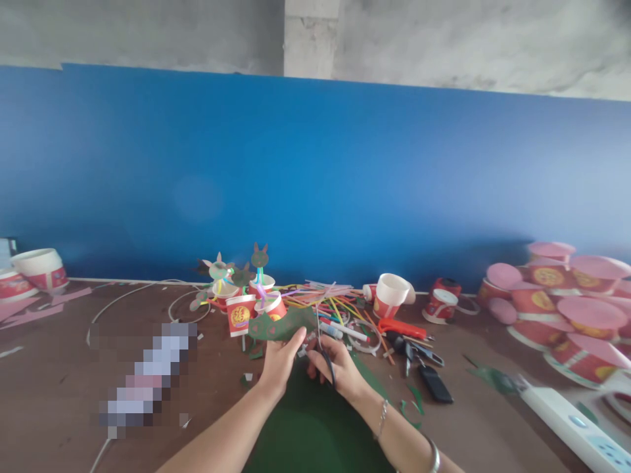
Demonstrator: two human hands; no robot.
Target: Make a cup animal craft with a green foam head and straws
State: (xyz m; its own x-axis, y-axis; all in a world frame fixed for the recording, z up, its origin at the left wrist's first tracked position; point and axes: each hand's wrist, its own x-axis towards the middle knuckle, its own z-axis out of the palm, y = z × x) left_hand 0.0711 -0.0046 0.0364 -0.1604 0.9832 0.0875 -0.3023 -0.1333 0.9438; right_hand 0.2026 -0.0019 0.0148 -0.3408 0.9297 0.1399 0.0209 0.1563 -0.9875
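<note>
Currently, the left hand [282,362] is grasping a green paper piece [280,326] with pinkish marks, the thumb pressing on its upper face near the right end. The right hand [341,366] is holding scissors [330,369], its grip closing around the dark handles; the blades are pointing up beside the paper piece, but their opening is too blurred to tell. Both hands are working above a dark green sheet [315,427], which is lying on the brown desk [54,381]. A chain bracelet [383,418] and a bangle [434,454] are encircling the right arm. Beyond the left hand, a red paper cup [241,315] is standing among other cups, with a cat-shaped cutout [259,257] rising above them. Colored strips [340,289] are lying in a loose pile beyond the hands, and a marker [352,332] is resting just beyond the right hand. To the right, a white-rimmed cup [391,295] is standing behind an orange cutter [404,328], while a black key fob [436,384] is lying nearer the viewer. Farther right, pink-topped cups [591,313] are forming a stack behind a white power strip [566,414].
</note>
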